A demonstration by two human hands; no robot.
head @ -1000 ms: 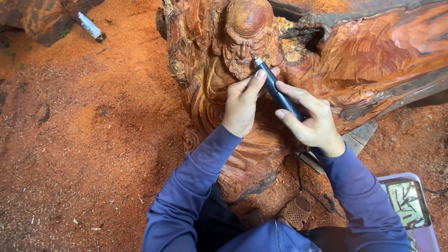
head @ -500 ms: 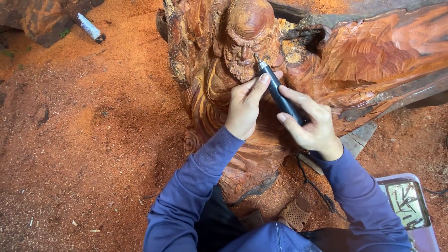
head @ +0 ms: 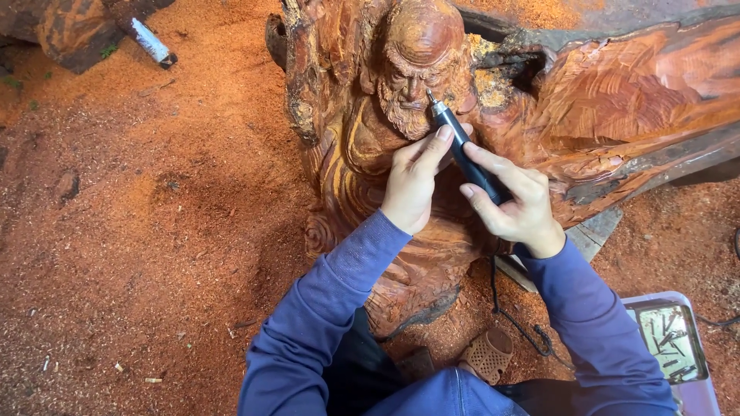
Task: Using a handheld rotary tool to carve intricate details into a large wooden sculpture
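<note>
Gleaming reddish-brown bearded wooden carving (head: 401,115), deeply grooved.

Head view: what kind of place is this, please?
Probably a woodcarving workshop or yard. A large reddish carved wooden figure stands on ground covered in sawdust, and the right hand holds a corded rotary carving tool to its face.

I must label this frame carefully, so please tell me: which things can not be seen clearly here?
- Head view: the tool tip is too small to tell whether it touches the carved face.
- The tool body is partly hidden by the right hand and the left hand fingers.
- The contents of the lilac tray are tiny, cut by the frame edge.
- The white object at top left is too small to identify.
</note>
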